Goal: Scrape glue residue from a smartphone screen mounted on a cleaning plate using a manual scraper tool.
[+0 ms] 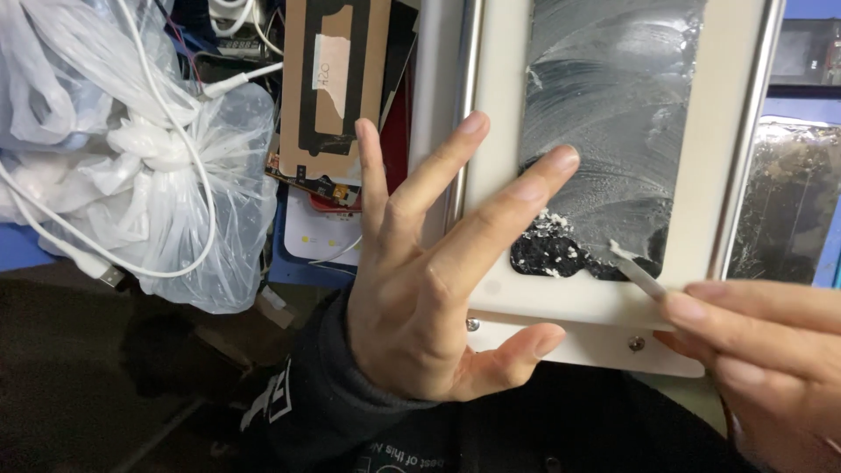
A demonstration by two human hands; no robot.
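Note:
My left hand is spread wide, fingers apart, palm resting against the lower left of a white frame that holds a dark panel smeared with whitish residue. My right hand comes in from the lower right and pinches a thin white scraper. The scraper's tip touches the panel's bottom edge, where white crumbs lie on bare black surface. A black sleeve covers my left wrist.
A clear plastic bag stuffed with white cables sits at the left, one cable looping over it. A brown phone-shaped adhesive backing stands behind my fingers. Metal rails flank the frame. Another scratched panel lies at right.

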